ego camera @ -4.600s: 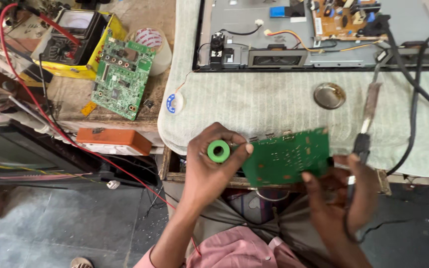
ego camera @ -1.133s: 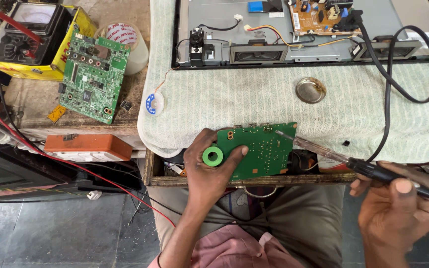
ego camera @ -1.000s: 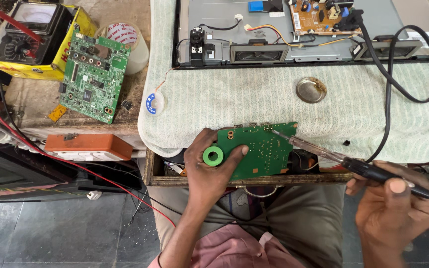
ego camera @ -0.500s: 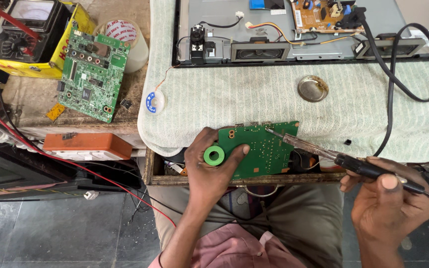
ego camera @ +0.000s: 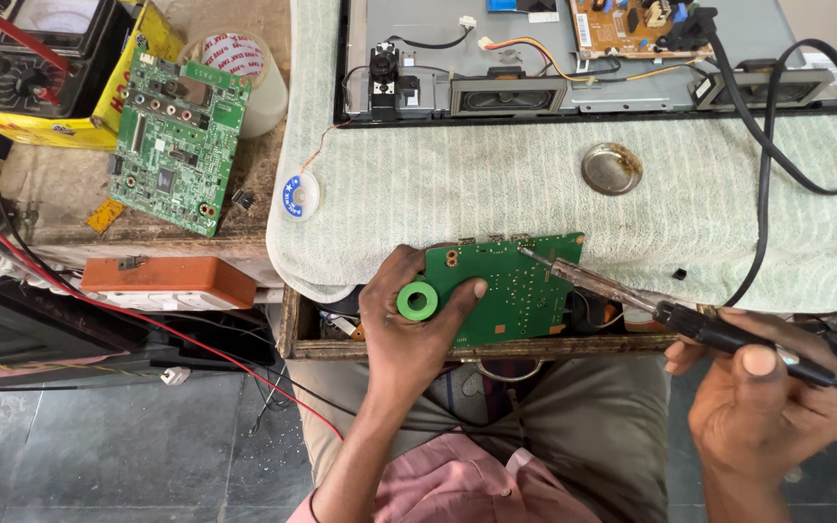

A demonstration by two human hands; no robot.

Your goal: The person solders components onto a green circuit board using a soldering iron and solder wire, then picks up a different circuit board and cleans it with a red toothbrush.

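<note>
This is an electronics repair workshop. At the far edge of the workbench (ego camera: 554, 194), which is covered with a ribbed pale green cloth, lies an opened flat-screen television (ego camera: 573, 58) with its boards, speakers and wiring bare. At the bench's left edge, a grimy side shelf carries a loose green circuit board (ego camera: 178, 143), an analog multimeter (ego camera: 46, 58) in a yellow case and a roll of tape (ego camera: 244, 73). A small spool of solder wick (ego camera: 299, 195) and a round metal tin (ego camera: 611, 168) lie on the cloth.

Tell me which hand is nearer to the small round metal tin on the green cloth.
Right. The right hand holds the soldering iron below and slightly right of the metal tin. The left hand grips the green circuit board, farther off to the tin's lower left.
</note>
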